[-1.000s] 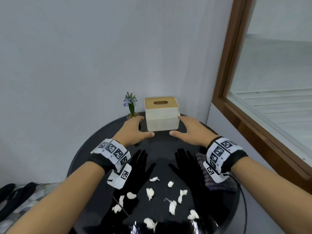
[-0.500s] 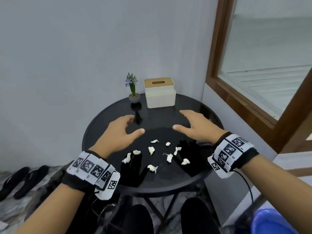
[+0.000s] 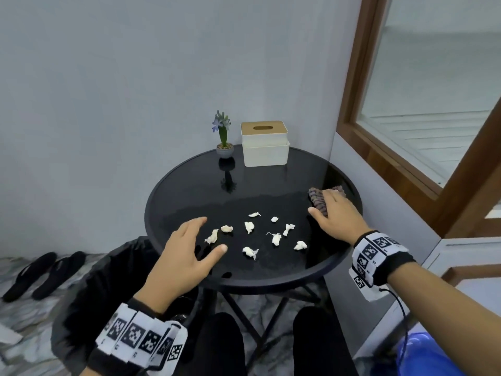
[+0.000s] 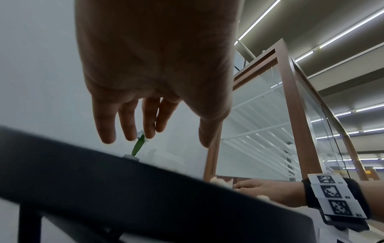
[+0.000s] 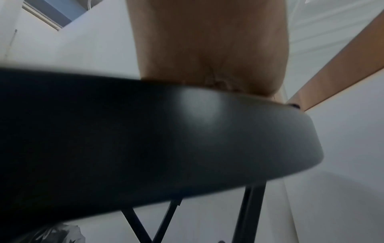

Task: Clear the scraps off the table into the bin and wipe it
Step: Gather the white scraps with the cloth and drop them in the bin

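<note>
Your left hand [image 3: 182,258], fingers spread, hovers at the table's [image 3: 173,185] near-left edge; scraps [image 3: 250,227] lie just right; right hand [image 3: 334,217] lies flat on the cloth [image 3: 316,199]

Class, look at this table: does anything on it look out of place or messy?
Yes: white scraps lie scattered across the near half of the black table. The plant and box stand upright at the back.

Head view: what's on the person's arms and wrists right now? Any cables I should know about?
Both forearms are bare, no sleeves. Behind the left hand and the right hand, each wrist wears a black band wrapped with white blocks printed with black square code markers. A thin black cable hangs from the right wrist unit. No gloves, no rings visible.
</note>
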